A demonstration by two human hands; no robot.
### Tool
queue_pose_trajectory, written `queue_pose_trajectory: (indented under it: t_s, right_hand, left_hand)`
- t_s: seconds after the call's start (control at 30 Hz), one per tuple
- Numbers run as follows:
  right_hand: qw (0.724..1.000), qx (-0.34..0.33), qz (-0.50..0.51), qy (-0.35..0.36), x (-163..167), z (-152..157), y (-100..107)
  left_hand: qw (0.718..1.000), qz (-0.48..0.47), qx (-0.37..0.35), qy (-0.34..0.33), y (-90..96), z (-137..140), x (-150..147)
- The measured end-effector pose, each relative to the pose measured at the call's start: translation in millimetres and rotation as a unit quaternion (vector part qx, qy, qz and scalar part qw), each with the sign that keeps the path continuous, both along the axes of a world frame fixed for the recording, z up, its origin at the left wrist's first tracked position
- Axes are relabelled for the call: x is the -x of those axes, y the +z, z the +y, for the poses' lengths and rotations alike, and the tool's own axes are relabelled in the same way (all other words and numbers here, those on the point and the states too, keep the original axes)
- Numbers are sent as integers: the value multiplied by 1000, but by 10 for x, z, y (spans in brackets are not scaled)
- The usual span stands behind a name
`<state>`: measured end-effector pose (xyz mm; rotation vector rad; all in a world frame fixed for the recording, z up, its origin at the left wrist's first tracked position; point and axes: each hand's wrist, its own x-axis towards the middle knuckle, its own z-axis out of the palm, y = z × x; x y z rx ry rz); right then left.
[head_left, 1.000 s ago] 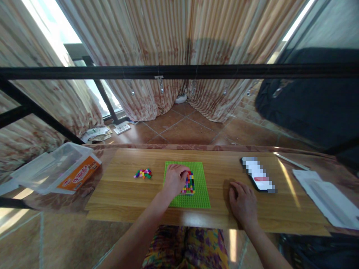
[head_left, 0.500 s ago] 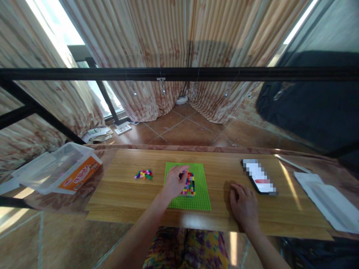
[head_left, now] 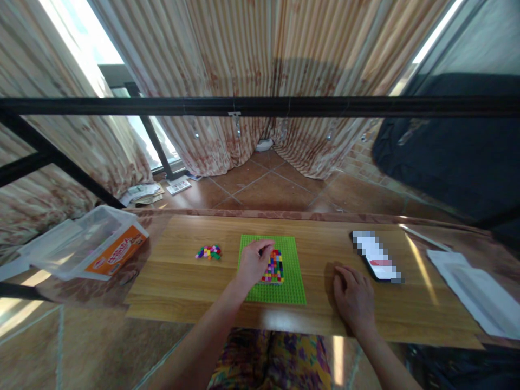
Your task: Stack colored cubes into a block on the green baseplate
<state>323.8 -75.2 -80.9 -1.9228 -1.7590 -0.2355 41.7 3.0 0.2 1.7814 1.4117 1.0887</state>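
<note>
My left hand (head_left: 254, 261) hovers over a green studded baseplate (head_left: 294, 292), its thumb and fingers pinched together at the far left corner of a multicoloured block of toy bricks (head_left: 277, 268). The fingertips hide whatever is between them, and the hand covers the left side of the brick block. On the wooden table to the right of the baseplate, my right hand (head_left: 353, 295) rests with loosely bent fingers and holds nothing. A small pile of loose coloured bricks (head_left: 208, 252) lies to the left of the baseplate.
A phone (head_left: 376, 257) lies beyond my right hand. White paper (head_left: 475, 287) is at the far right. A clear plastic box (head_left: 101, 238) with an orange label stands to the left of the table (head_left: 174, 287). A black bar (head_left: 260, 106) crosses in front.
The fingers of my left hand have closed a little more over the corner of the brick block. My right hand stays where it was.
</note>
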Motion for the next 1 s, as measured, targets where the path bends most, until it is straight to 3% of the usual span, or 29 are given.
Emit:
queue_pose_trajectory:
  t_s: [0.3, 0.77, 1.0]
  right_hand:
    - [1000, -2, 4, 0, 4, -5, 9]
    - [1000, -10, 0, 6, -6, 9, -25]
    - [1000, -9, -8, 4, 8, 4, 1]
  left_hand:
    - [998, -40, 39, 10, 2, 18, -19]
    - [1000, 0, 7, 17, -33, -31, -6]
    - [993, 3, -72, 95, -224, -212, 389]
